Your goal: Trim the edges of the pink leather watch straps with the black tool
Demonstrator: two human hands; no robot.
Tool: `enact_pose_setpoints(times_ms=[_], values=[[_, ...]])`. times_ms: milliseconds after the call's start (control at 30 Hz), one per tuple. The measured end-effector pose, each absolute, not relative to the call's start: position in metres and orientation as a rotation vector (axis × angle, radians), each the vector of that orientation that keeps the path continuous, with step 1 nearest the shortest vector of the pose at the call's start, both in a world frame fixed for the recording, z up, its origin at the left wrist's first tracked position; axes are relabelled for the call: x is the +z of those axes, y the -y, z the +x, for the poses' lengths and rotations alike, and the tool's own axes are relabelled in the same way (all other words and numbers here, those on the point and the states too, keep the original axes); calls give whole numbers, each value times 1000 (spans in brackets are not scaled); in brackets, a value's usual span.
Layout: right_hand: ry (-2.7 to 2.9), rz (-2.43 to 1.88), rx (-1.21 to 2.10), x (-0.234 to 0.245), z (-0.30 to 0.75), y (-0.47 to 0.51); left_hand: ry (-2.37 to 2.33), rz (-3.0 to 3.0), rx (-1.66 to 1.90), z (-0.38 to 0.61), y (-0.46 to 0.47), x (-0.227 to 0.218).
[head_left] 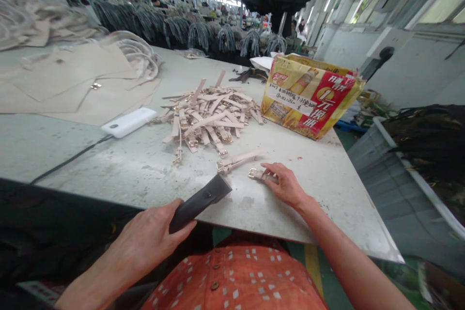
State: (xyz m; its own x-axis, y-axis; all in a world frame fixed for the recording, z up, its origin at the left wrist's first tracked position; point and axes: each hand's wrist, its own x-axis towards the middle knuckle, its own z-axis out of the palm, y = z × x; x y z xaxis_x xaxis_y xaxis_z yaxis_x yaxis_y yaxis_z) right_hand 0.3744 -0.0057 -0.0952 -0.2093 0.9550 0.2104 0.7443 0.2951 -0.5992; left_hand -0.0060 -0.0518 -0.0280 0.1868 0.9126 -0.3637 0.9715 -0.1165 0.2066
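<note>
My left hand is closed around a flat black strip that looks like leather, its far end pointing up over the table's front edge. On the table, my right hand has its fingers bent over a short beige strap with a gold buckle; the fingers cover part of the strap. Between the hands, just past the black strip's tip, lie beige buckle straps. Farther back is a heap of similar beige straps, many with gold buckles.
A yellow and red cardboard box stands at the right of the table. To the left are a white power bank with a black cable and beige cut panels. A grey bin with dark material stands beside the table's right edge.
</note>
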Motion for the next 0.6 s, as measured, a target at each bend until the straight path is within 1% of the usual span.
enact_pose_setpoints(times_ms=[200,333,433,600], values=[[1851,-1662,235,-73,436,-40,-1819,1970,-161,-17,57,-23],[1863,-1674,195,-66,426,-61,-1821,1942,-122,-20,60,-26],[1985,-1594,265,-65,384,-77,-1827,1940,-126,-20,60,-28],[2362,-1525,532,-57,310,-101,-1785,1946,-127,-16,63,-28]])
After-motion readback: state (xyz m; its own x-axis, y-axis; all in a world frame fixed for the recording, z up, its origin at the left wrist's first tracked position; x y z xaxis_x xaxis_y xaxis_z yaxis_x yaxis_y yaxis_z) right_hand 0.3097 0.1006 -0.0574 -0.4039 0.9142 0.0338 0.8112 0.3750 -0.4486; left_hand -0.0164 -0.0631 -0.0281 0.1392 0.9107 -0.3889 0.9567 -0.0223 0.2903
